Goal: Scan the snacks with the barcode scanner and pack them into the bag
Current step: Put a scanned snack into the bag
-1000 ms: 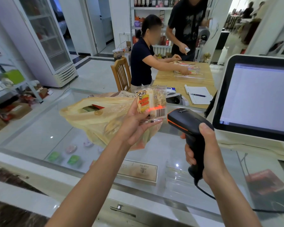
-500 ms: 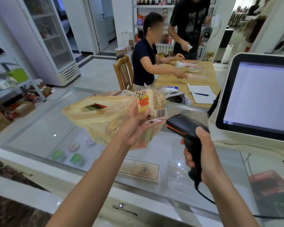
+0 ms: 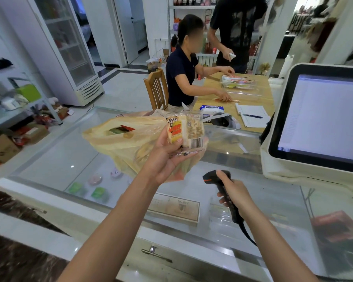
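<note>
You stand at a glass counter (image 3: 49,155) in a shop, with a big white screen (image 3: 324,119) on your right side. Your left hand (image 3: 165,155) holds a snack pack (image 3: 184,131) up in the air. Your thumb presses the front and your fingers curl under it. The striped barcode (image 3: 196,142) sits just past your fingertips, facing you, with nothing over it. That is a good way to hold it, because the scanner needs to see the stripes.

The yellow bag (image 3: 118,143) is right behind your left fingers. A gap in it, off to the left of your thumb, shows things inside. I cannot tell if your fingers hold the bag too. With the bag that close, the snack has only a short way to go.

Your right hand (image 3: 232,190) is wrapped tight round the handle of the barcode scanner (image 3: 212,177), below the snack and apart from it. Its nose sticks out above your fingers and points left and down, not at the stripes. I think the snack is ready to go in the bag next.
</note>
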